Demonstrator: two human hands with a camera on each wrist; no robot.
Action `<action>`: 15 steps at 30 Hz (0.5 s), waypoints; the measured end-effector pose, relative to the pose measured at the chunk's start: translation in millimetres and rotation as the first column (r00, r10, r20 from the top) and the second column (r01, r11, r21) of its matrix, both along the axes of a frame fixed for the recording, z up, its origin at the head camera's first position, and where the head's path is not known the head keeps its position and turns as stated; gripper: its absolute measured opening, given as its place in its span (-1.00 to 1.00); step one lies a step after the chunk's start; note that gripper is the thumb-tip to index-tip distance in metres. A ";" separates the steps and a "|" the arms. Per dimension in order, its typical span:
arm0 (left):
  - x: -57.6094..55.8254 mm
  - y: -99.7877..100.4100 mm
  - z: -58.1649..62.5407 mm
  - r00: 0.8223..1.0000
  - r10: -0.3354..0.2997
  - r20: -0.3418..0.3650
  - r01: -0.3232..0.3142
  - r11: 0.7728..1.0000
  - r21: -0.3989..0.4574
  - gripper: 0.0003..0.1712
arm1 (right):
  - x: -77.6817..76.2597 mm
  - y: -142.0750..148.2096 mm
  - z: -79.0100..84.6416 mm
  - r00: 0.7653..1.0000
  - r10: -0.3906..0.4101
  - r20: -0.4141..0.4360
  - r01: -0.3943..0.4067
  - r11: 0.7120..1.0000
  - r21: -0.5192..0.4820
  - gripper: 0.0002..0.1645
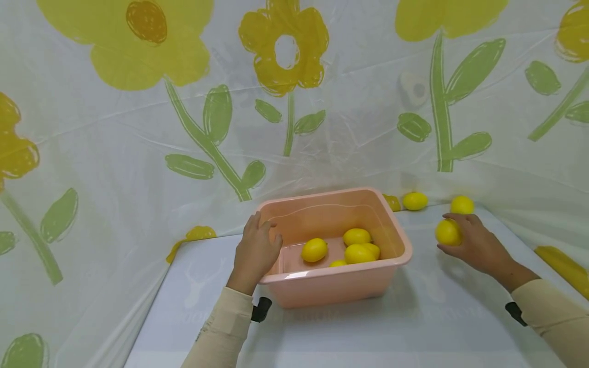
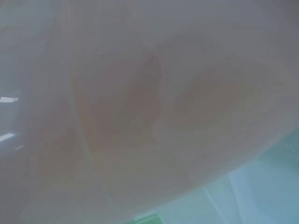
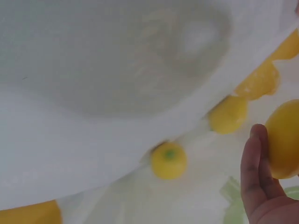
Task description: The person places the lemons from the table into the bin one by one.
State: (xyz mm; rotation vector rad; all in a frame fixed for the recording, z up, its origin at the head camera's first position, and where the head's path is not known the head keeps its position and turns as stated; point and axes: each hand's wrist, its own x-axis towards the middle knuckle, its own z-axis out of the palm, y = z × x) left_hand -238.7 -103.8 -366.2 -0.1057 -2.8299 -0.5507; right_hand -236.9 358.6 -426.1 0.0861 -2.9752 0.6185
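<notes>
A pink plastic basin (image 1: 331,286) stands on the table with several yellow lemons in it, one of them a lemon (image 1: 314,250) lying apart from the cluster (image 1: 361,253) at the right. My left hand (image 1: 255,250) is at the basin's left rim, fingers spread and loosely bent over the edge. Blurred pale surface (image 2: 140,116) fills most of the left wrist view. To the right of the basin, my right hand (image 1: 480,245) holds a lemon (image 1: 448,232) between thumb and fingers, above the table. The right wrist view shows this lemon (image 3: 285,140) against the fingers (image 3: 254,172).
Two more lemons lie along the table's back edge, one lemon (image 1: 415,201) behind the basin's right corner and another lemon (image 1: 462,205) just beyond my right hand. A white cloth (image 1: 345,133) with printed yellow flowers hangs behind the pale table (image 1: 322,337).
</notes>
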 end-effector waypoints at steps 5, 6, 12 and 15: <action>-0.2 -0.9 -0.6 1.000 0.004 -0.001 -0.004 1.000 -0.006 -0.55 | 6.6 -18.5 11.2 0.992 0.055 -0.111 -0.059 0.998 -0.031 0.00; -0.1 -0.9 -0.7 1.000 0.003 -0.001 -0.003 1.000 -0.008 -0.55 | 8.0 -21.8 13.1 0.988 0.065 -0.138 -0.071 0.997 -0.036 -0.02; 0.6 -0.5 -0.2 1.000 -0.005 0.004 0.005 1.000 -0.004 -0.55 | 17.2 -40.0 23.7 0.958 0.100 -0.270 -0.117 0.992 -0.044 -0.12; 1.5 -0.4 0.0 1.000 -0.008 0.002 0.008 1.000 -0.006 -0.55 | 22.0 -48.2 29.0 0.940 0.115 -0.322 -0.136 0.990 -0.042 -0.14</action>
